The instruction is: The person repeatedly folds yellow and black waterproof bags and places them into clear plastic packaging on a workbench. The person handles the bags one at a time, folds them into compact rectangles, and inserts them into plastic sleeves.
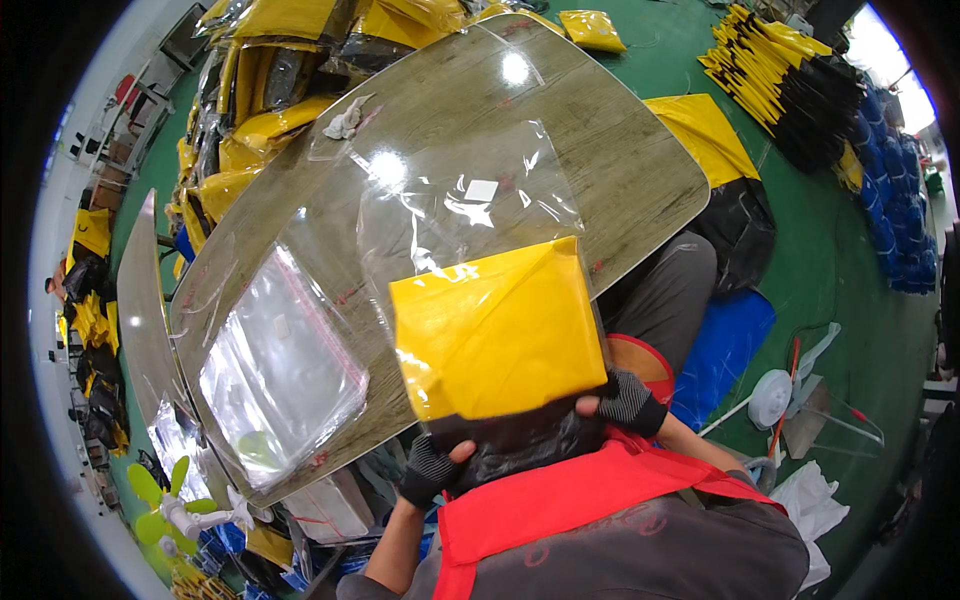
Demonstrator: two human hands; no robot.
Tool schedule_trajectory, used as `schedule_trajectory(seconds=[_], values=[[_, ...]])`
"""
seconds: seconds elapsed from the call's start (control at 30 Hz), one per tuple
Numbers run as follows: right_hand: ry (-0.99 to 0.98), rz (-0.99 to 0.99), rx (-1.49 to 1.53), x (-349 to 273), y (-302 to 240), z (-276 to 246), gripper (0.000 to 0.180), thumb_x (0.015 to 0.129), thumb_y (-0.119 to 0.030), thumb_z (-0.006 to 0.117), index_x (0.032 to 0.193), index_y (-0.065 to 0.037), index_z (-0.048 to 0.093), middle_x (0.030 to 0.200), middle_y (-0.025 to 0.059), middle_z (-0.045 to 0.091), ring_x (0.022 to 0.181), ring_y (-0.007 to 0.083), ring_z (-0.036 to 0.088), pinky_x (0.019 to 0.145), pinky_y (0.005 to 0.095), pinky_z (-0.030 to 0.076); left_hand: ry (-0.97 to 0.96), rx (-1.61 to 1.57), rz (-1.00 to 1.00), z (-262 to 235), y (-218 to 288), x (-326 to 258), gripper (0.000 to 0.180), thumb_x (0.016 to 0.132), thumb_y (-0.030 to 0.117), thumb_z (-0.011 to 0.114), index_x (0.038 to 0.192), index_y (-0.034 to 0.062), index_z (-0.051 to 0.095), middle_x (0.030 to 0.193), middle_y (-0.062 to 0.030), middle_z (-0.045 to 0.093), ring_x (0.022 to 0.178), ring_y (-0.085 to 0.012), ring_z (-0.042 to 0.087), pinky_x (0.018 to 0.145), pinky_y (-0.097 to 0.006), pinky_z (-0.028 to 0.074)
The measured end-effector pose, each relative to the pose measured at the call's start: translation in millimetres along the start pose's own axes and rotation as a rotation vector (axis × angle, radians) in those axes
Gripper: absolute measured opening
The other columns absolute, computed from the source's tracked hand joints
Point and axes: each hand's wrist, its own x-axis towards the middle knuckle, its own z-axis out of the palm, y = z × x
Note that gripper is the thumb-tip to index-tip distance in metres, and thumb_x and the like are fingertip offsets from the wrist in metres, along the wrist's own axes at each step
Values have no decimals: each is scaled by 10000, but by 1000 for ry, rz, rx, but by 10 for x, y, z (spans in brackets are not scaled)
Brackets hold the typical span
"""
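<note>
A folded yellow and black sheet-like piece lies flat at the near edge of the table, its yellow part away from me and its black part against my body. Over its far portion sits a clear plastic bag, which stretches on across the tabletop. My left hand, in a striped fingerless glove, is closed on the near left corner of the black part, thumb on top. At the near right corner my right hand, gloved alike, grips it the same way. The fingers beneath are hidden.
A stack of clear plastic bags lies on the wooden-topped table at the left. Beyond it rise heaped yellow and black packages. A green-bladed fan stands near left; a white crumpled bag is at the right.
</note>
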Motion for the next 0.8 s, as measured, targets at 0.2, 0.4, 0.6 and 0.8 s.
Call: schedule_trajectory(seconds=[0.2, 0.4, 0.6, 0.8], values=[[-71, -111, -678, 196, -468, -544, 471, 826, -348, 725, 1156, -30, 614, 987, 134, 694, 899, 217, 670, 774, 309, 504, -94, 396, 244, -676, 234, 257, 596, 860, 306, 702, 1295, -24, 463, 1137, -98, 613, 1048, -196, 568, 923, -325, 446], [114, -193, 439, 1058, -516, -289, 461, 853, -200, 700, 1231, 0, 531, 957, 70, 678, 806, 122, 612, 733, 276, 496, 54, -53, 282, -489, 619, 1092, 513, 913, 263, 625, 1312, -15, 460, 1167, -110, 616, 1067, -162, 582, 942, -310, 453], [10, -144, 382, -55, 225, 326, 706, 796, -209, 766, 1383, -38, 414, 1304, 118, 558, 1237, 216, 502, 1050, 356, 386, 0, -249, 286, -209, 656, 796, 578, 856, 301, 692, 1306, 6, 480, 1223, -103, 591, 1078, -210, 584, 938, -333, 464], [21, -111, 432, -418, 210, 362, 796, 761, -165, 801, 1412, -29, 364, 1352, 117, 514, 1266, 225, 472, 1073, 363, 356, -278, -97, 284, -284, -241, 180, 409, 799, 312, 743, 1078, 29, 646, 1008, -74, 669, 991, -197, 616, 883, -324, 472]])
